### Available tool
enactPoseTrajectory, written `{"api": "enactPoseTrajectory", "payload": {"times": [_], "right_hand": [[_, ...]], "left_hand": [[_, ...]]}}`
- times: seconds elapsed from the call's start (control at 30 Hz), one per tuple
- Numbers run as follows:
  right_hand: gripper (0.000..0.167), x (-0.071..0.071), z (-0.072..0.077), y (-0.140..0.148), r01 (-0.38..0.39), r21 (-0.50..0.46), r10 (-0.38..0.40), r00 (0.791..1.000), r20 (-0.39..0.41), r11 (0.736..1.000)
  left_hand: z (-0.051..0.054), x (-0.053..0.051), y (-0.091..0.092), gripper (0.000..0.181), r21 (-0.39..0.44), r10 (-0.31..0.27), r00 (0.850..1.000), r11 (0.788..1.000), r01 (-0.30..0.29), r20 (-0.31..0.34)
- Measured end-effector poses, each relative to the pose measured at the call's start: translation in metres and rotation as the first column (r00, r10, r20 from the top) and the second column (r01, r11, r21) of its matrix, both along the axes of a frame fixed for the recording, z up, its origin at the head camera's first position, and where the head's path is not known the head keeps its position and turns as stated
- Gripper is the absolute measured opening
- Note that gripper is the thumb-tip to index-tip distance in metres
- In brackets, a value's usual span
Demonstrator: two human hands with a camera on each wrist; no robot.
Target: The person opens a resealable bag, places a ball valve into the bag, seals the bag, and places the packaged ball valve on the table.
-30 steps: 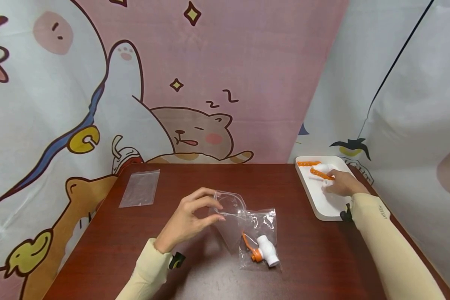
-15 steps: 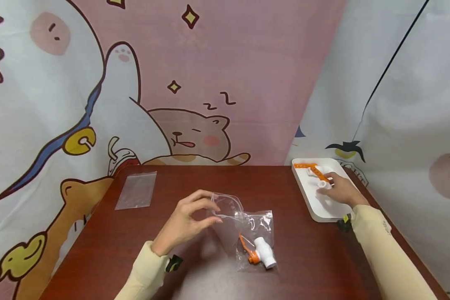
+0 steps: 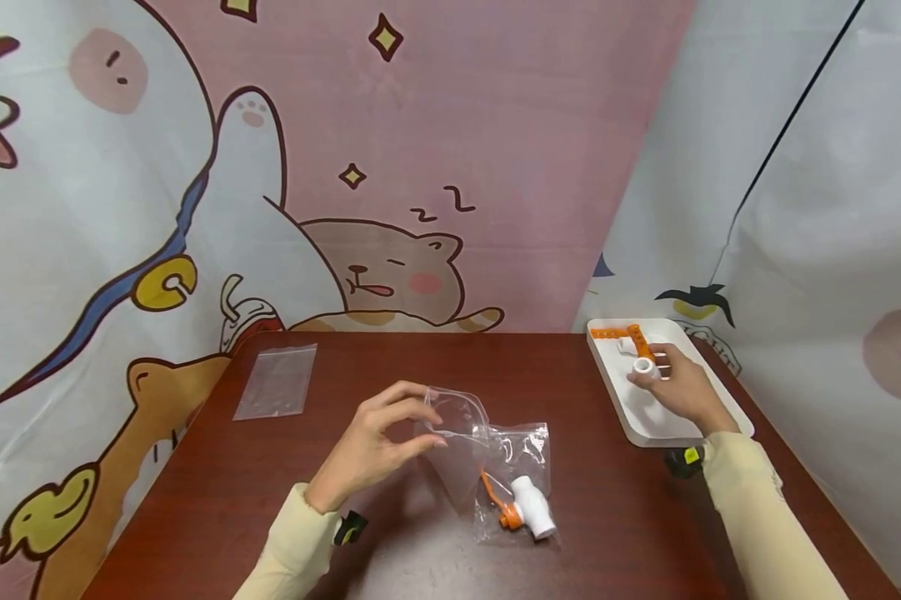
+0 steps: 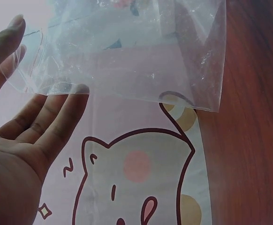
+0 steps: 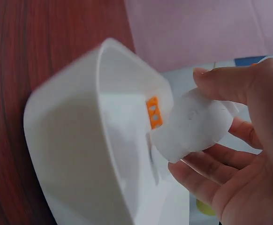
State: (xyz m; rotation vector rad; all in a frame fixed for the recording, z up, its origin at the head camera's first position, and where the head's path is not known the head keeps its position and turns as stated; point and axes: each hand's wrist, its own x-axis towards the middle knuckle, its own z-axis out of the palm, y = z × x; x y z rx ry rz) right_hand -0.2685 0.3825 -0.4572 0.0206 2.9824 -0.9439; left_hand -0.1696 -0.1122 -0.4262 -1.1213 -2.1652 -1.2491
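My left hand (image 3: 378, 442) holds a clear zip bag (image 3: 453, 462) by its mouth, which gapes between thumb and fingers. The left wrist view shows the bag's film (image 4: 127, 70) spread across the fingers. Over the white tray (image 3: 630, 421), my right hand (image 3: 686, 392) grips a white ball valve (image 3: 643, 367) with an orange handle. In the right wrist view thumb and fingers pinch its white body (image 5: 193, 122). Behind it in the tray lies another valve, its orange handle (image 3: 608, 333) showing and its body partly hidden.
A second clear bag (image 3: 528, 442) lies on the table beside the held one, with a white and orange valve (image 3: 533, 507) inside. Another flat clear bag (image 3: 276, 383) lies at the far left. A printed cloth (image 3: 510, 183) hangs behind the table.
My right hand has taken hold of a valve in the tray and turned it, so its round end faces me and its handle points up. The left hand stays in place with the bag.
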Motion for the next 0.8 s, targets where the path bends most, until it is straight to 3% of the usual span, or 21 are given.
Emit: {"api": "enactPoseTrajectory", "payload": {"times": [0.47,0.8], "right_hand": [[0.090,0.026,0.018,-0.042,0.017,-0.105,-0.024,0.997,-0.070,0.994],[0.087,0.045,0.033,-0.073,-0.076,-0.243,0.045,0.991,-0.129,0.967]], "left_hand": [[0.001,-0.001,0.001,0.022,0.005,0.000,1.000,1.000,0.000,-0.005],[0.000,-0.002,0.003,0.024,0.005,-0.006,1.000,1.000,0.006,-0.010]]}}
